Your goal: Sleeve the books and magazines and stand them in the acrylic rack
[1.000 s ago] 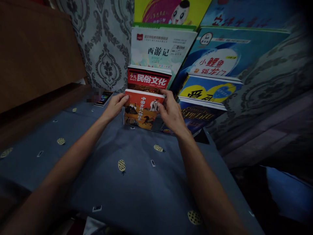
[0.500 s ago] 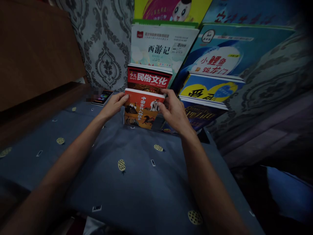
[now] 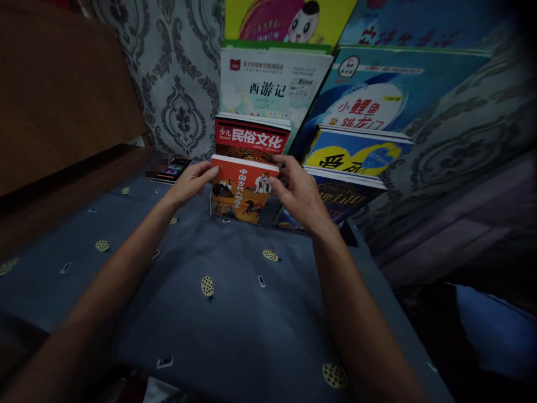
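Nearer the person than the fingers of the left hand (image 3: 188, 184) and right hand (image 3: 302, 195), there is room to pass over the tablecloth (image 3: 235, 324). The orange book (image 3: 244, 196) blocks the space between them; the red book (image 3: 251, 137) stands behind, the dark-blue book (image 3: 350, 197) beside the right fingers.

Dimly lit, both hands (image 3: 191, 183) (image 3: 304, 196) seem to hold the orange book (image 3: 242, 193) near its top.

A dim, shadowy view

Everything is dim, and the top right corner is nearly black. The pale book (image 3: 274, 81) is among the brightest things, with clear big letters. Soft shadows lie on the blue cloth (image 3: 235, 324). Fuzzy little squares hide a spot at the left. The sides look stretched and blurry
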A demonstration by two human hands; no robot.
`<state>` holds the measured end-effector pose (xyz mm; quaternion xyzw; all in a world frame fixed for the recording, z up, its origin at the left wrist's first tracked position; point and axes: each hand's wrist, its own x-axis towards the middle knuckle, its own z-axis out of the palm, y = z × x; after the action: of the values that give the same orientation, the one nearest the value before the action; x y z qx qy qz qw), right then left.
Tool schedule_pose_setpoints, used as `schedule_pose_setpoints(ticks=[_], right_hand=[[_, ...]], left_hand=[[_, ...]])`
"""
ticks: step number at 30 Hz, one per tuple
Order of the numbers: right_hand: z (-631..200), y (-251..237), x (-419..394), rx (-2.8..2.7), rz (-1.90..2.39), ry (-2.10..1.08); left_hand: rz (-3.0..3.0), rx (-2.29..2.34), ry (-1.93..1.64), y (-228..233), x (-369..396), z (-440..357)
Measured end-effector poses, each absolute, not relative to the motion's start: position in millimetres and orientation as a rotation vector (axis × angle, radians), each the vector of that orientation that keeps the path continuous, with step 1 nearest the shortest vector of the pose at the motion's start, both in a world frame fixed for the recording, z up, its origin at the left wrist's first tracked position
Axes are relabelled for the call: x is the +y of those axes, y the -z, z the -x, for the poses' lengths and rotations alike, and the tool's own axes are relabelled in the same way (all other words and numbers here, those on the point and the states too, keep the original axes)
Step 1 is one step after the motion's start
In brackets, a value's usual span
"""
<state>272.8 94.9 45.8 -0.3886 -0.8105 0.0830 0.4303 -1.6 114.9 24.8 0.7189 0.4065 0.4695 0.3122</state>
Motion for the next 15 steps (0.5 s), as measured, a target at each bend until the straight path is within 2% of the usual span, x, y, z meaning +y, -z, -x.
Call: schedule_pose_setpoints(ticks=[15], right_hand=[[-275.8,-48.9,93.8,-1.955,0.937,-0.163]], left_hand=[[-1.767,1.127,-1.33,-27.2,117.5,9.0]])
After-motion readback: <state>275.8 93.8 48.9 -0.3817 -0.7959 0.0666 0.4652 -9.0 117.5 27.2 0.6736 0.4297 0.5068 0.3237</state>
